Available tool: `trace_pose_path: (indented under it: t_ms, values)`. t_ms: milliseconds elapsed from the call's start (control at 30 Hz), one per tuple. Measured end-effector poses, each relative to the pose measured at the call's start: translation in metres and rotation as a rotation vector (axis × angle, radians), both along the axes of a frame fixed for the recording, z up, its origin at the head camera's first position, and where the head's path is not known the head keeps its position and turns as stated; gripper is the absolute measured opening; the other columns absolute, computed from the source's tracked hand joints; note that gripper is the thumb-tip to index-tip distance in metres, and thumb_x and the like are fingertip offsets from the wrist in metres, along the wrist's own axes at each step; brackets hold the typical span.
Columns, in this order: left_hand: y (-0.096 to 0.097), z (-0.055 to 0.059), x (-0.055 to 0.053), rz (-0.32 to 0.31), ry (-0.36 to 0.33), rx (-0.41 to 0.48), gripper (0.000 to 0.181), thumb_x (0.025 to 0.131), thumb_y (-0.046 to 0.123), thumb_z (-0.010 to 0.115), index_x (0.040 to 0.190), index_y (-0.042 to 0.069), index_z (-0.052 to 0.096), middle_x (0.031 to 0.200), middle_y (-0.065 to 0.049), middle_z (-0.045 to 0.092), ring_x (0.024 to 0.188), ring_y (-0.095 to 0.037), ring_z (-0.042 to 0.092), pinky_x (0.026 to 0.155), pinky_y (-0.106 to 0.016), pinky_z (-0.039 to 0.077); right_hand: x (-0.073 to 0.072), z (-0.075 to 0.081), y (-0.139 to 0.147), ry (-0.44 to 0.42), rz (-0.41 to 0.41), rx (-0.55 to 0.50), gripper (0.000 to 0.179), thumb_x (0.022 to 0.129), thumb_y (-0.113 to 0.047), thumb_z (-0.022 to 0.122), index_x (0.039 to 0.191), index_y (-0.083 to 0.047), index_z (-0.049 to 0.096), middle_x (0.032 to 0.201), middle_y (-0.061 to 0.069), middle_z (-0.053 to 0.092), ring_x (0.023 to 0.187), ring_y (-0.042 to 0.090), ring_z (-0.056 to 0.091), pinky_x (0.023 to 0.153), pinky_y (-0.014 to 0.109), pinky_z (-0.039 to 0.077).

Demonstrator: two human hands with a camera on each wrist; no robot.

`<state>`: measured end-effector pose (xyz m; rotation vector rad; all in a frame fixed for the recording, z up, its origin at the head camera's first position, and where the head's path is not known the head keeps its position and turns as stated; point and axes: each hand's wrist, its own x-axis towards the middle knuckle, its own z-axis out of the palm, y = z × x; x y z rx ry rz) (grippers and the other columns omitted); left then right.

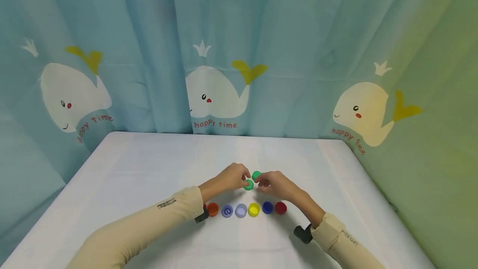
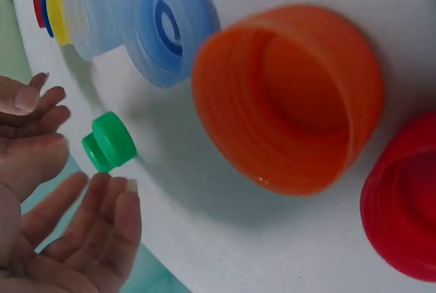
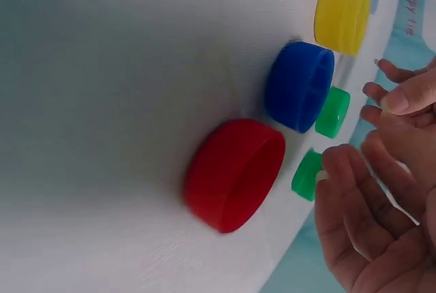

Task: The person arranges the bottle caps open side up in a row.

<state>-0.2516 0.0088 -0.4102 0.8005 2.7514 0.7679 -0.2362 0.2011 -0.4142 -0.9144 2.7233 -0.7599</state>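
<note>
Two small green bottle caps lie close together on the white table. My left hand is beside the nearer green cap, thumb tip right at its rim, fingers loosely bent. Just right of the farther green cap is my right hand, its fingertips at that cap's edge. In the right wrist view, fingertips overlap one green cap, while the other green cap shows a gap to the left hand's fingers. Neither hand grips a cap.
A row of upturned caps crosses the table nearer me: orange, light blue with a swirl, pale blue, yellow, blue and red. My left wrist partly hides another red cap. A whale-print curtain hangs behind.
</note>
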Motion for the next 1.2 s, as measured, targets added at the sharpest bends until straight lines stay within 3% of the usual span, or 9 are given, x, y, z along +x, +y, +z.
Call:
trace_pose_path:
  t_ms: [167,300,400,733,867,1000,1100,1200]
  values:
    - [0.005,-0.006,-0.002,0.015,0.0,-0.073,0.024,0.081,0.013,0.074,0.101,-0.001,0.069,0.083,-0.005,0.066,0.071,-0.013,0.056,0.064,-0.023,0.047,-0.009,-0.003,-0.008,0.048,0.027,0.024,0.022,0.081,0.0,0.07,0.102,0.007,0.067,0.088,0.009,0.069,0.078,0.018,0.064,0.072,0.025,0.052]
    - [0.009,-0.008,0.0,0.026,-0.007,-0.121,0.012,0.08,0.009,0.073,0.081,0.001,0.066,0.068,-0.003,0.061,0.058,-0.011,0.05,0.055,-0.022,0.043,-0.011,-0.006,-0.014,0.055,0.025,0.032,0.022,0.079,0.003,0.071,0.1,0.008,0.067,0.084,0.008,0.068,0.073,0.015,0.061,0.069,0.024,0.051]
    - [0.011,-0.008,0.002,0.033,-0.017,-0.138,0.018,0.08,0.007,0.073,0.07,0.004,0.059,0.059,-0.001,0.053,0.052,-0.01,0.044,0.05,-0.02,0.038,-0.011,-0.009,-0.018,0.038,0.003,0.047,0.022,0.078,0.004,0.072,0.099,0.008,0.067,0.081,0.006,0.066,0.07,0.013,0.059,0.068,0.024,0.051]
    - [0.007,-0.01,0.001,0.042,-0.022,-0.136,0.025,0.081,0.008,0.073,0.064,0.008,0.054,0.054,0.001,0.049,0.049,-0.009,0.042,0.048,-0.019,0.035,-0.015,-0.012,-0.034,-0.002,-0.087,0.113,0.021,0.076,0.001,0.076,0.095,0.003,0.068,0.073,0.0,0.06,0.065,0.013,0.05,0.063,0.025,0.047]
    - [0.003,-0.013,-0.002,0.013,-0.035,-0.102,0.016,0.08,0.01,0.074,0.071,0.006,0.062,0.058,0.001,0.054,0.051,-0.009,0.045,0.05,-0.019,0.038,-0.016,-0.014,-0.038,0.006,-0.104,0.148,0.017,0.077,-0.003,0.076,0.092,0.002,0.068,0.072,-0.001,0.059,0.065,0.012,0.05,0.062,0.025,0.047]
    - [-0.004,-0.012,-0.004,0.018,-0.055,-0.036,0.016,0.082,0.013,0.072,0.092,0.001,0.069,0.076,-0.002,0.064,0.063,-0.01,0.054,0.058,-0.021,0.045,-0.014,-0.012,-0.038,0.065,-0.087,0.143,0.018,0.077,-0.006,0.076,0.092,0.001,0.068,0.074,0.0,0.061,0.065,0.011,0.052,0.062,0.024,0.048]
    - [-0.009,-0.003,-0.002,0.049,-0.082,0.054,0.024,0.084,0.013,0.07,0.105,0.0,0.067,0.088,-0.006,0.067,0.073,-0.012,0.061,0.064,-0.023,0.049,-0.01,-0.005,-0.035,0.12,-0.062,0.064,0.02,0.078,-0.005,0.075,0.094,0.003,0.065,0.077,0.003,0.063,0.067,0.012,0.057,0.062,0.022,0.05]
    - [-0.013,0.01,0.002,0.075,-0.096,0.184,0.024,0.086,0.012,0.068,0.107,0.001,0.066,0.087,-0.006,0.068,0.071,-0.013,0.063,0.062,-0.024,0.05,-0.005,0.004,-0.032,0.127,-0.085,-0.028,0.022,0.08,-0.006,0.074,0.098,0.002,0.064,0.08,0.003,0.066,0.071,0.014,0.062,0.063,0.022,0.051]
